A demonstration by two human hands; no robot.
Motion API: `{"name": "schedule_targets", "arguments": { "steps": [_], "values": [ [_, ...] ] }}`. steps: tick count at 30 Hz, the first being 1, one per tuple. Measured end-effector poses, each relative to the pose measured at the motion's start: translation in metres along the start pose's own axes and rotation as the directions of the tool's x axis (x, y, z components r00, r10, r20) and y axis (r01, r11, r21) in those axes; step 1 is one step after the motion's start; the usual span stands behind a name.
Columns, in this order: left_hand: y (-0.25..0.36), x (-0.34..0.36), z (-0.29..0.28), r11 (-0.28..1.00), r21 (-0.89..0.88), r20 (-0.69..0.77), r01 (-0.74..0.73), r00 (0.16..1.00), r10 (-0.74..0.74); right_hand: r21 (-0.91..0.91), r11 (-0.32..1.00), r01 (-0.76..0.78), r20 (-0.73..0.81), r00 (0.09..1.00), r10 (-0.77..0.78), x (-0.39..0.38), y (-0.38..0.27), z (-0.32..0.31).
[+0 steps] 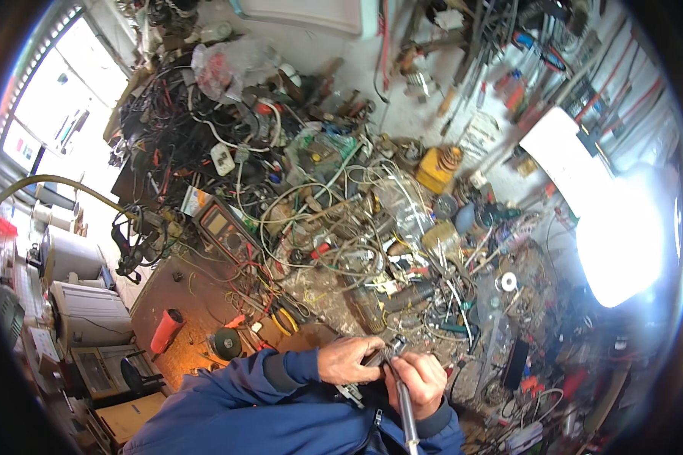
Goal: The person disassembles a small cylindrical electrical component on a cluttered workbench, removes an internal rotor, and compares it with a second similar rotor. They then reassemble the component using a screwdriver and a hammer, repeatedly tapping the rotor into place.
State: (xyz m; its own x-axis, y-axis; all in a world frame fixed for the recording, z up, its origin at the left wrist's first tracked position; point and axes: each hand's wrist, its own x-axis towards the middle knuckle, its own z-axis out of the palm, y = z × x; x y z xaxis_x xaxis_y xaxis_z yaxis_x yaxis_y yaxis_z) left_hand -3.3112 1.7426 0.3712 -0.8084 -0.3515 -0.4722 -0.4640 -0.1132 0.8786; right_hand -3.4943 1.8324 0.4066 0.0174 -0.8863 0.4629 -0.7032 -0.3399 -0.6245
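Observation:
Both my hands are close together in front of my blue jacket, at the near edge of the cluttered bench. My left hand is closed, its fingers bent around a small metal part that sticks out below the palm. Just to its right, my right hand grips a silver metal rod that slants down toward me. Between the hands, the rod's upper end meets a small shiny metal piece. My fingers partly cover that spot, so how the pieces join cannot be made out.
Yellow-handled pliers, a red cylinder and a dark green round object lie to the left. A multimeter rests behind them. Tangled wires and a yellow container crowd the back. A bright lamp hangs at right.

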Motion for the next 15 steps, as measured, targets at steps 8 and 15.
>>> {"name": "schedule_targets", "arguments": {
  "steps": [8,15],
  "values": [
    [-0.010,-0.011,-0.001,0.991,0.082,-0.111,-0.109,0.987,0.118,0.002,0.999,0.050,0.081,0.995,-0.050,0.005,-0.009,0.006],
    [-0.009,-0.015,-0.012,0.991,0.099,-0.127,-0.091,0.986,0.104,0.036,0.998,0.059,0.138,0.988,-0.063,0.018,-0.013,0.017]
  ]
}}
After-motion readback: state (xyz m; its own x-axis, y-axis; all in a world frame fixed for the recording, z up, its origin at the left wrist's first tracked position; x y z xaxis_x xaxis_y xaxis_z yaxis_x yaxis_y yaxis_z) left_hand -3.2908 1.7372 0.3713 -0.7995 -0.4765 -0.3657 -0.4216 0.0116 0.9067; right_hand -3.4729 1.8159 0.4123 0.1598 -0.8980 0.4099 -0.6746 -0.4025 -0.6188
